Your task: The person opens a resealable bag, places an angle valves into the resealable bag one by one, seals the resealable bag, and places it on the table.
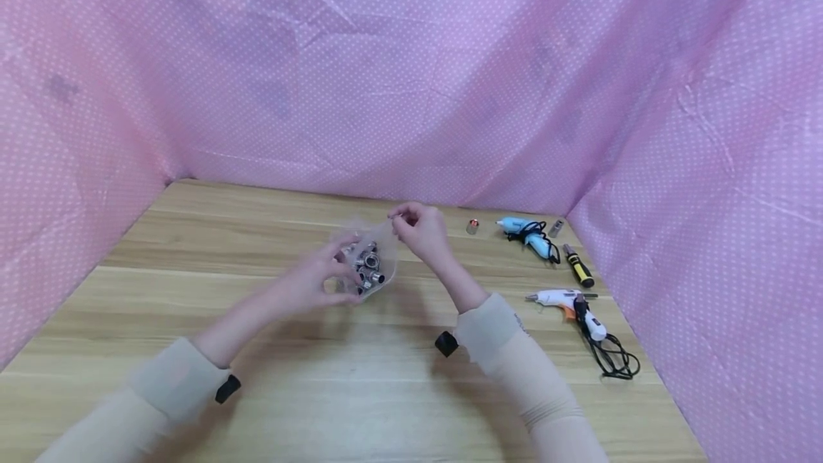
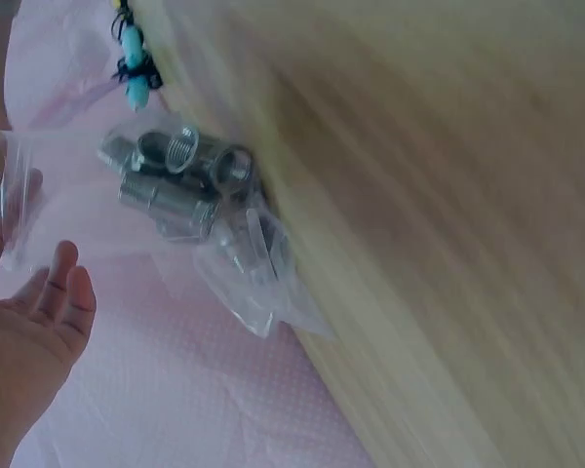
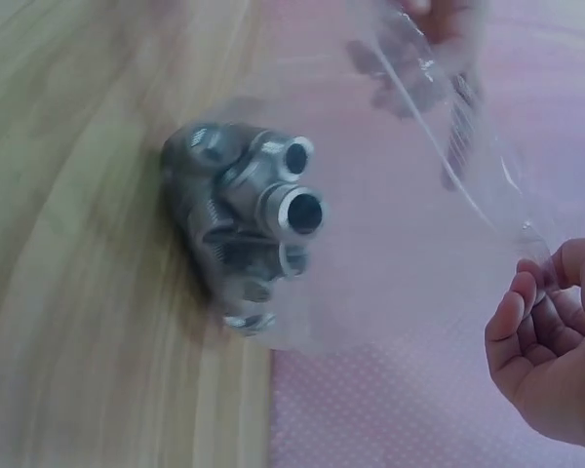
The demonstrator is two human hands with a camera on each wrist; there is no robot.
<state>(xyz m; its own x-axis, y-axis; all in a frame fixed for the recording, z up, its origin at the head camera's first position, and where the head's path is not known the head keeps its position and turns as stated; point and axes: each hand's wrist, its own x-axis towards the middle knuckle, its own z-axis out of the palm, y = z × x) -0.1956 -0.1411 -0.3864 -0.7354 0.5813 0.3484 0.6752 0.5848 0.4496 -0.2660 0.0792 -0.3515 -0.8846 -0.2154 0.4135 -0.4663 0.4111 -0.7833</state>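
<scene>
A clear zip-top bag point(image 1: 390, 241) hangs close over the table, holding several silver, hollow, threaded metal fittings point(image 3: 273, 200). My right hand point(image 1: 422, 231) pinches the bag's upper edge between thumb and fingertips, the other fingers curled in. On the opposite side, my left hand point(image 1: 315, 281) is around the bag with thumb and fingers spread apart. In the right wrist view some left fingers point(image 3: 400, 83) show blurred through the film near the bag's mouth. The fittings point(image 2: 185, 180) lie bunched at the bottom of the bag.
To the right lie a blue glue gun point(image 1: 534, 234) with black cord, a white glue gun point(image 1: 559, 297) with orange trigger, and a yellow-black screwdriver point(image 1: 580, 268). Two small metal cylinders stand behind: one red-topped cylinder point(image 1: 472, 226), one grey cylinder point(image 1: 556, 228). Pink dotted cloth point(image 1: 386, 91) encloses the wooden table point(image 1: 360, 406).
</scene>
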